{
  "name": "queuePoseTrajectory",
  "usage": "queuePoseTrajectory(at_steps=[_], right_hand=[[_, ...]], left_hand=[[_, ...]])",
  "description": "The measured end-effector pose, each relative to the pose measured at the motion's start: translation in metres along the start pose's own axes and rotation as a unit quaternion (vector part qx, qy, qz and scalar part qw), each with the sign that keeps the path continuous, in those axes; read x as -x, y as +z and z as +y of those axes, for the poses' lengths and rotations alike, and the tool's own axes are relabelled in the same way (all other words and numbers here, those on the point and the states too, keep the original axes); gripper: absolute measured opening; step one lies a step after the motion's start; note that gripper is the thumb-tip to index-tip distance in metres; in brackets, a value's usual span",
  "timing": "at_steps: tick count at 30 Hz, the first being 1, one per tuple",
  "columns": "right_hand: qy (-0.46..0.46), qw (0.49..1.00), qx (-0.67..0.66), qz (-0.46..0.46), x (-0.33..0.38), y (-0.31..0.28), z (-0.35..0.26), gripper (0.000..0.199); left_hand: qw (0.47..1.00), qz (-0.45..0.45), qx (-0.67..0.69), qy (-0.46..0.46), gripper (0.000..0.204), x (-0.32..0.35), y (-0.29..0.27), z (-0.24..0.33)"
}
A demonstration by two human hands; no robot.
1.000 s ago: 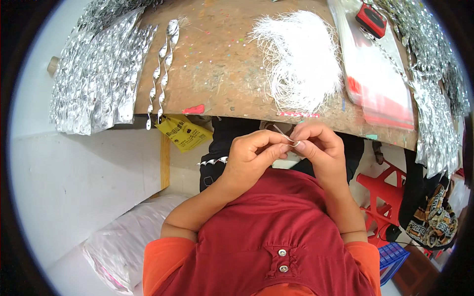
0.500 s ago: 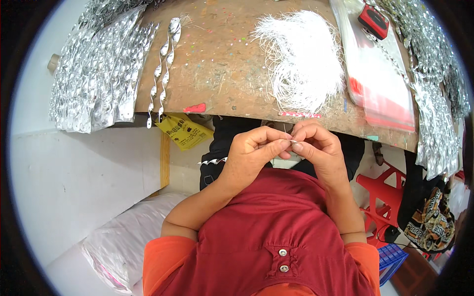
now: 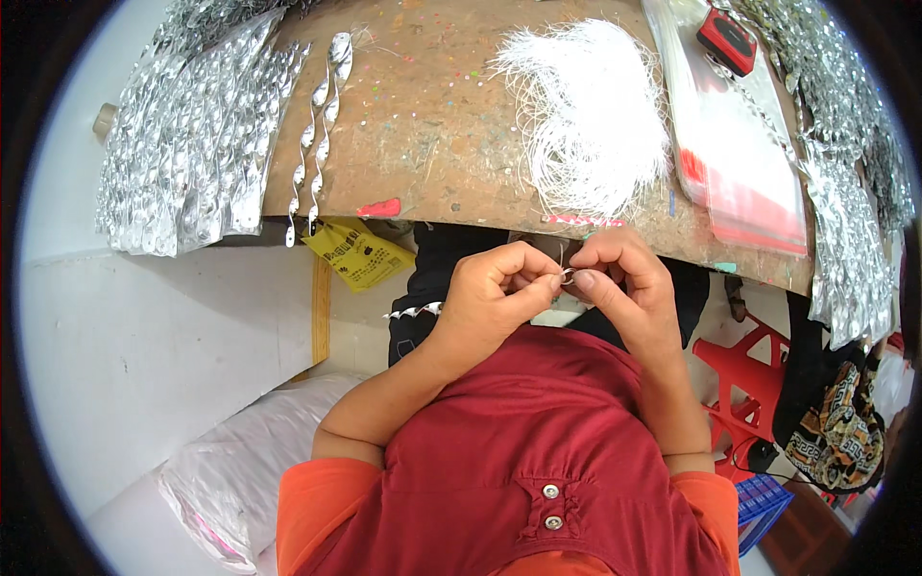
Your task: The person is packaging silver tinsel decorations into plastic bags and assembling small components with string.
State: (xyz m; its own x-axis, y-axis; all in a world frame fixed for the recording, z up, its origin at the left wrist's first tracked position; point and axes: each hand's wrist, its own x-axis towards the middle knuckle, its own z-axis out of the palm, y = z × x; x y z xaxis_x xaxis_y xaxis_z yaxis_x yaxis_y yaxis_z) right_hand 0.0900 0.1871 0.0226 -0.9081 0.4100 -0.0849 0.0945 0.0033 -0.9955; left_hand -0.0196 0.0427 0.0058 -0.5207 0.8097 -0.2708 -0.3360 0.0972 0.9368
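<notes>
Just past the table's front edge, my left hand (image 3: 497,291) and my right hand (image 3: 629,288) meet with fingertips pinched. Between them is a small pale loop (image 3: 568,276), with a short length of thread (image 3: 561,252) standing up above it. Whether the loop is thread or the end of a strip is too small to tell. A twisted silver strip (image 3: 416,312) juts out to the left from behind my left hand; its other end is hidden by that hand. Beyond my hands, a loose heap of white threads (image 3: 595,120) lies on the table.
The worn brown table (image 3: 432,144) holds two silver twisted strips (image 3: 322,125), a pile of silver strips (image 3: 192,154) at left, clear plastic bags (image 3: 735,163) and a small red-and-black device (image 3: 727,41). A yellow bag (image 3: 360,254) hangs below; a red stool (image 3: 754,374) stands right.
My right thumb and fingers have shifted slightly apart from the left fingertips, and the small loop shows more openly between them. The thread has tilted a little; the table things stay put.
</notes>
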Motion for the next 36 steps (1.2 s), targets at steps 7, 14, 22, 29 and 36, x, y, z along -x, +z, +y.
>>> queuePoseTrajectory(at_steps=[7,14,22,29,36], right_hand=[[-0.145,0.965,0.218,0.015,-0.009,0.003,-0.002,0.007],[-0.047,0.995,0.082,-0.042,-0.016,0.001,-0.002,0.006],[-0.028,0.999,0.01,-0.019,-0.016,0.004,-0.001,0.005],[-0.215,0.953,0.212,0.021,-0.013,0.003,0.003,0.007],[-0.355,0.885,0.301,0.015,-0.017,-0.002,0.004,0.014]], left_hand=[[0.987,-0.001,-0.151,0.051,0.008,0.0,0.0,0.001],[0.982,-0.115,0.103,-0.109,0.009,-0.009,-0.01,0.005],[0.988,-0.091,0.102,-0.073,0.009,-0.011,-0.011,0.004],[0.978,-0.062,0.178,-0.088,0.012,-0.009,-0.008,0.006],[0.971,-0.069,0.202,-0.102,0.012,-0.008,-0.01,0.005]])
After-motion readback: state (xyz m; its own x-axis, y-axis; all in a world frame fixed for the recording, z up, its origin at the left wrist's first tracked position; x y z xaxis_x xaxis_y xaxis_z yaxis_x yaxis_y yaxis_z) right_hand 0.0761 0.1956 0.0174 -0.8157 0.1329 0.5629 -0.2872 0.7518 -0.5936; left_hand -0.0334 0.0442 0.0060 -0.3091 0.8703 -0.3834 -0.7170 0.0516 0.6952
